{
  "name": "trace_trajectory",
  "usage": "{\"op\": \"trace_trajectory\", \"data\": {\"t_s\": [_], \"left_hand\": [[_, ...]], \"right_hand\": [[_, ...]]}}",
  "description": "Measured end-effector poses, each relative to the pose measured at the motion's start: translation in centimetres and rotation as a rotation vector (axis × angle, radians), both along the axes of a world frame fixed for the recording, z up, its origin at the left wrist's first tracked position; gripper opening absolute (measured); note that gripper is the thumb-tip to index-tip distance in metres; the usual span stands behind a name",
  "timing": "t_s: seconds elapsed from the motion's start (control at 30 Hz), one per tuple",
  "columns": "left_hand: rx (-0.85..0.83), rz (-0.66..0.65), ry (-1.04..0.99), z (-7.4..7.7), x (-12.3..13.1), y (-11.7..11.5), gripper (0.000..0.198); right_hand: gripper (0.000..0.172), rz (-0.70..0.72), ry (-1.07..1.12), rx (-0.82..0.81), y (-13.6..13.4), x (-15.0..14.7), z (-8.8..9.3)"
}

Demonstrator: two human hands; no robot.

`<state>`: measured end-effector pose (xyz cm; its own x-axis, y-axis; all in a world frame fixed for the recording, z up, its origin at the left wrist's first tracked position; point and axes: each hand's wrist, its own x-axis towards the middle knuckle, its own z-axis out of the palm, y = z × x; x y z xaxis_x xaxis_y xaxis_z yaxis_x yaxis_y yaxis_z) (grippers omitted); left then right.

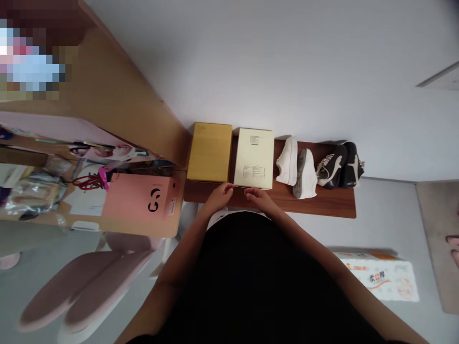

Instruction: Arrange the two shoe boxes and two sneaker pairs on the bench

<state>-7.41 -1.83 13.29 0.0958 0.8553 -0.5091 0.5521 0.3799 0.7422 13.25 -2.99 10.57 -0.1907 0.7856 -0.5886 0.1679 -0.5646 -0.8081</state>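
Observation:
My left hand [222, 194] is by the lower right corner of a gold-yellow box [210, 152], near the gap between two boxes. Its fingers are loosely bent and apart, with nothing visible in them. My right hand [258, 197] lies just below the front edge of a cream box [254, 157] with printed labels. Its fingers curl loosely inward, and no held thing shows. Whether either hand touches a box is hard to tell. Both boxes sit side by side on a dark wooden shelf board [322, 208].
Right of the boxes stand white shoes [287, 162] and dark brown shoes [333, 167]. A desk at left bears a pink box [138, 197] and clutter. Below it is a pink chair [89, 282]. A tissue pack [380, 279] lies on the floor at right.

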Motion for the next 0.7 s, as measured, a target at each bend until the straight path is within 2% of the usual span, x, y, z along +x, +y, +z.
{"op": "trace_trajectory", "data": {"t_s": [0.17, 0.3, 0.53, 0.6, 0.7], "left_hand": [[0.031, 0.297, -0.019, -1.8, -7.7, 0.3, 0.04], [0.101, 0.449, -0.023, -3.1, -11.5, 2.4, 0.053], [0.154, 0.469, -0.042, -5.8, -14.0, 8.1, 0.062], [0.146, 0.481, -0.022, -6.9, -14.3, 9.3, 0.068], [0.104, 0.491, 0.005, -8.8, -14.8, 10.6, 0.075]], "right_hand": [[0.036, -0.201, -0.018, -0.022, 0.9, -4.8, -0.1], [0.05, -0.303, 0.007, -0.002, 2.9, -8.3, -0.1], [0.058, -0.319, -0.072, -0.007, 6.9, -11.2, -1.4], [0.055, -0.315, -0.095, 0.006, 7.7, -11.8, -2.1], [0.04, -0.275, -0.123, 0.008, 8.7, -12.8, -3.0]]}}
